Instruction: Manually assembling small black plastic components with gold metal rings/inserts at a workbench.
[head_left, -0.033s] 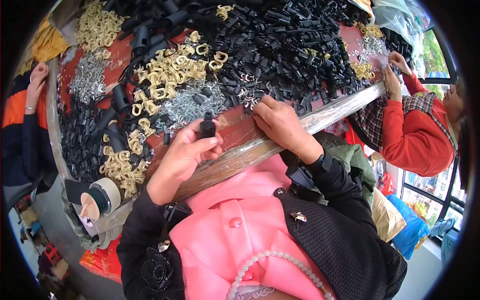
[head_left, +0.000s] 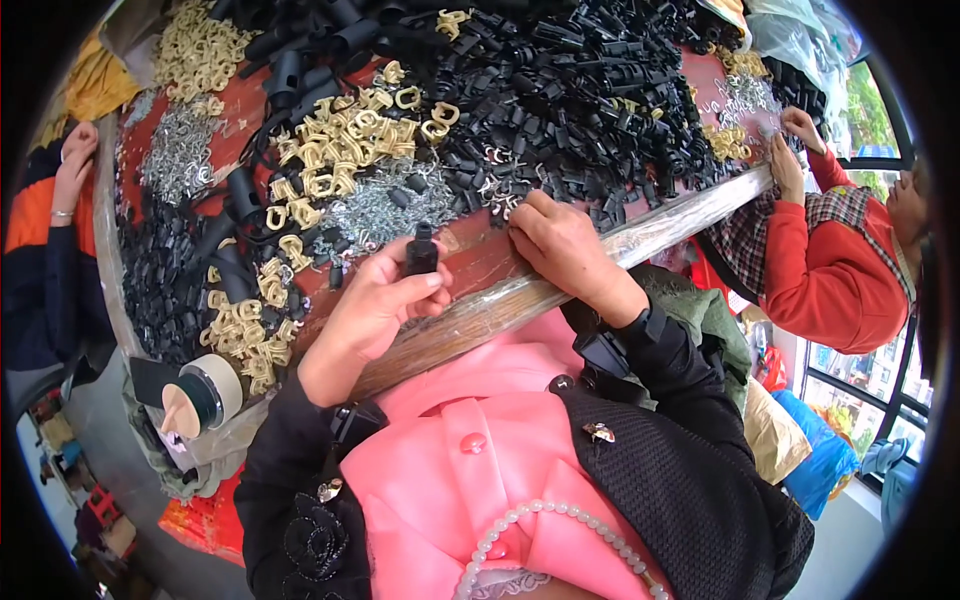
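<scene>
Closest to me is my pink top (head_left: 410, 465), and beyond it the wooden rim (head_left: 450, 340) of the counter (head_left: 462, 275), wrapped in clear film. Just past that rim I hold a black plastic part (head_left: 421, 256) in my left hand (head_left: 388, 300), pinched between thumb and fingers, its narrow end pointing away from me. The part sits at my left fingertips, to the left of my right hand (head_left: 562, 245), with a gap between the two. My right hand is curled, knuckles up, at the near edge of the counter; its fingertips are hidden, so I cannot tell whether they hold anything. Off to my left stands a spool (head_left: 208, 393). Farther in, beyond the black part, lies a heap of small silver pieces (head_left: 385, 215), then gold-coloured rings (head_left: 345, 145) behind it. A wide pile of black pieces (head_left: 570, 95) spreads beyond my right hand. Farther off to the right, a co-worker in red sleeves (head_left: 830, 275) has both hands at the counter's edge
</scene>
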